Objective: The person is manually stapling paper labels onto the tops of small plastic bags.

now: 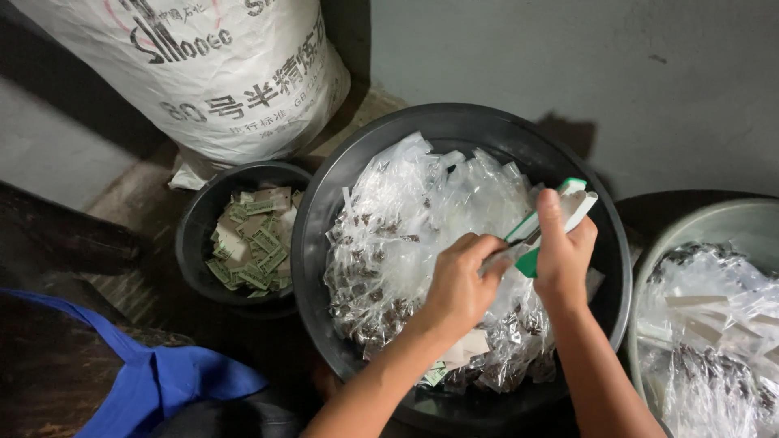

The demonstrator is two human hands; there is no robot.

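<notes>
A big black basin [324, 203] holds a heap of small clear plastic bags [406, 219] with dark bits inside. Over its right half, my right hand [564, 251] grips a white and green stapler [560, 215], thumb on top. My left hand [458, 284] pinches the top of one clear bag [507, 258] and holds it at the stapler's mouth. A few white and green paper labels [454, 357] lie under my left wrist.
A smaller black bucket [195, 235] on the left holds green and white paper labels [251, 243]. A large white printed sack [211, 73] stands behind it. A pale basin [649, 268] with more clear bags sits at the right edge. Blue cloth [154, 381] lies bottom left.
</notes>
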